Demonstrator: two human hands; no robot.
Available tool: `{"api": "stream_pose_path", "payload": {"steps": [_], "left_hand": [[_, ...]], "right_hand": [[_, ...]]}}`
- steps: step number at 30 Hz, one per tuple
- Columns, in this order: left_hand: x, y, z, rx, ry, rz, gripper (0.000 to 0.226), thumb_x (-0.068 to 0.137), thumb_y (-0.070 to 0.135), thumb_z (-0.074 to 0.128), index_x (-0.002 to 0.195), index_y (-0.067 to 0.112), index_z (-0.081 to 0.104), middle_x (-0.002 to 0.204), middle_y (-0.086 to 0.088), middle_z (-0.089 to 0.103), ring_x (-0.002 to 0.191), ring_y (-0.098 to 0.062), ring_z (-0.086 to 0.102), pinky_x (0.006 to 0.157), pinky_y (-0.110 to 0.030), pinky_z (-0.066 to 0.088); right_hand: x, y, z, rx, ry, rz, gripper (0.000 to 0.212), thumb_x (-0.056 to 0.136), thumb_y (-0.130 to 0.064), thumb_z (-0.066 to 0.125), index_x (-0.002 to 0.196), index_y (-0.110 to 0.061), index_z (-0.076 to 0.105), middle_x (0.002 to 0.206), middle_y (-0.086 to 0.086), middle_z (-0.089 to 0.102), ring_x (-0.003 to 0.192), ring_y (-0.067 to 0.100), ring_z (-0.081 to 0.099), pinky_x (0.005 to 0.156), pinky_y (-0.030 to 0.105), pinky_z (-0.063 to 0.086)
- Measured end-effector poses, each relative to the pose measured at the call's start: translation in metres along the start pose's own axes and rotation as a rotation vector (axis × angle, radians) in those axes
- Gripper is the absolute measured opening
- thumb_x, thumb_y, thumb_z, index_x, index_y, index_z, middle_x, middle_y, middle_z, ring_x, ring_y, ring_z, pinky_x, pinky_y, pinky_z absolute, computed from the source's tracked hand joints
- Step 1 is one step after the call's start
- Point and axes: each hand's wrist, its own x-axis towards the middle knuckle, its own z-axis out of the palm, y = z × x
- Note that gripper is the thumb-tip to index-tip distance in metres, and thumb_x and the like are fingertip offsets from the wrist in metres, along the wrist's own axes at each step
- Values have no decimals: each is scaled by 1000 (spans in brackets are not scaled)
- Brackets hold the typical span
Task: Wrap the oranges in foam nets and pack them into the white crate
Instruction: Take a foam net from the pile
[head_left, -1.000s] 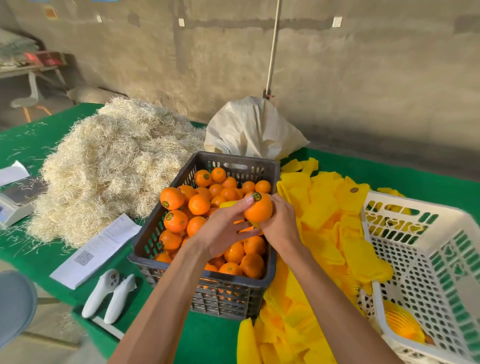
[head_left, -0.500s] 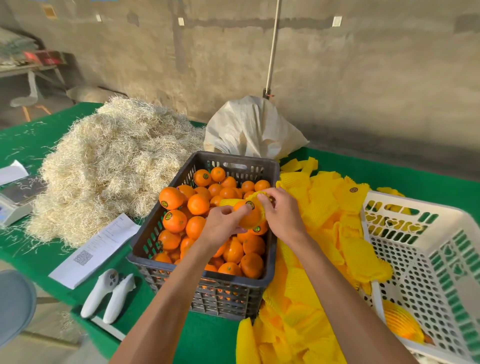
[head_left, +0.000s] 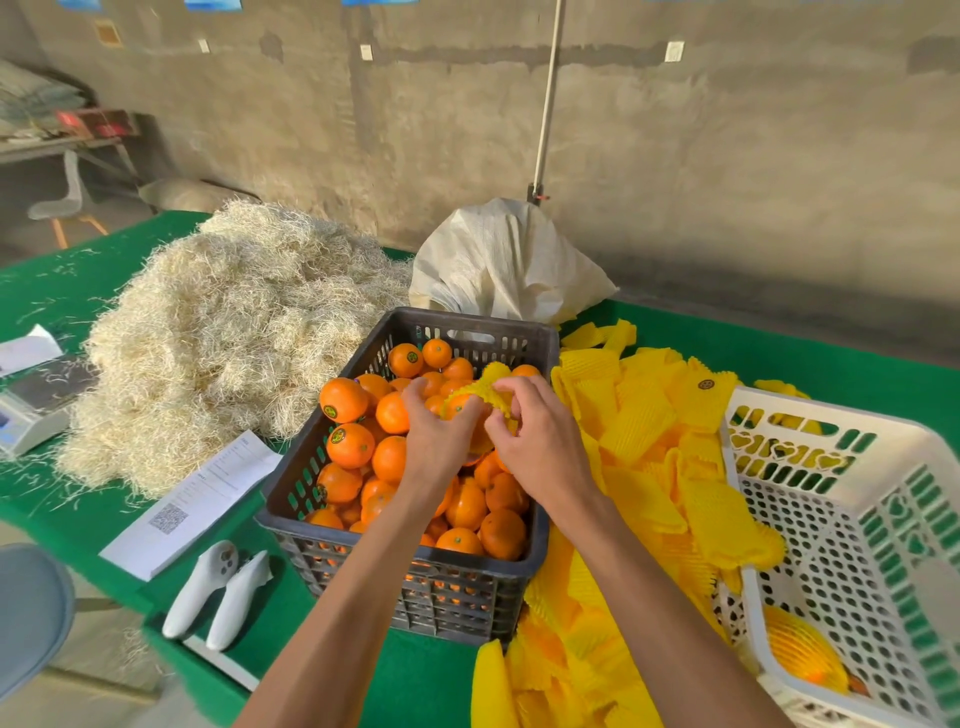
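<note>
Over the dark crate (head_left: 441, 587) full of oranges (head_left: 349, 446), both my hands work on one orange (head_left: 459, 406) that is partly covered by a yellow foam net (head_left: 493, 379). My left hand (head_left: 436, 431) grips the orange from the left. My right hand (head_left: 535, 431) pinches the net's edge on the right side. A pile of yellow foam nets (head_left: 644, 441) lies between the dark crate and the white crate (head_left: 852, 519) at the right. One wrapped orange (head_left: 802, 652) lies in the white crate's near corner.
A heap of pale straw (head_left: 223, 332) covers the green table (head_left: 779, 353) at the left. A white sack (head_left: 509, 260) stands behind the dark crate. A paper sheet (head_left: 192, 504), two white controllers (head_left: 218, 592) and a scale (head_left: 31, 405) lie at the left.
The net has come up over the orange, which showed bare a second ago. Both hands have shifted slightly left and closed in around it.
</note>
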Motion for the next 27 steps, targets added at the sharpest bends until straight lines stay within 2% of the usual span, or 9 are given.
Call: {"api": "stream_pose_path", "payload": {"steps": [3,7,9,12,16,18,20,23,27], "left_hand": [[-1,7,1,-78,-101,28,20,103,36,52,120,34,62,116,-6,71,103,-25,73,79,-46,65],[1,13,-6,-190,-246,-177,22,105,20,58,127,15,58,139,-15,60,109,-13,69,83,-20,56],[7,10,-9,-250,-365,-220,42,97,16,72,136,12,57,136,-11,58,123,-25,59,93,-23,51],[0,12,-8,-153,-409,-73,39,90,24,79,123,7,67,115,-8,73,113,-28,70,88,-35,60],[3,10,4,-55,-133,59,20,86,35,84,99,29,70,92,13,77,90,-10,75,77,-36,65],[1,9,13,-6,-30,147,14,90,31,80,88,26,67,82,12,74,76,-10,70,71,-38,61],[0,8,23,64,32,226,19,92,28,76,92,13,66,81,-1,68,72,-17,62,62,-30,53],[0,14,35,105,3,290,23,91,22,77,108,12,66,91,1,70,81,-13,67,66,-20,51],[-10,25,61,143,-122,363,45,91,20,78,132,19,60,118,12,69,108,7,64,91,-18,54]], "right_hand": [[-4,5,5,-73,-39,97,32,94,-32,59,124,-19,60,114,-1,55,91,14,57,65,25,51],[-8,11,8,-23,-141,178,41,100,-22,58,139,-12,54,129,7,63,117,24,61,89,34,56],[-7,11,6,-12,-123,185,40,102,-16,55,141,-9,54,127,9,64,115,25,62,90,34,55],[-2,14,2,-31,-121,179,38,103,-14,51,139,-5,56,128,12,64,116,27,61,92,35,53],[0,13,-3,-19,-85,161,35,103,-17,52,133,-4,63,120,12,70,106,23,66,84,30,53],[-2,13,-5,-28,-91,133,31,102,-18,53,128,-4,65,111,11,71,96,20,66,73,24,50],[-3,17,-8,-36,-101,126,30,102,-21,54,126,-7,66,109,8,70,94,17,64,70,18,43],[-7,27,-18,-27,-39,137,38,101,-35,53,132,-15,61,122,1,66,105,15,63,80,18,47],[-6,39,-43,82,45,356,68,93,-73,41,146,-30,42,141,-4,57,119,18,60,94,42,56]]}}
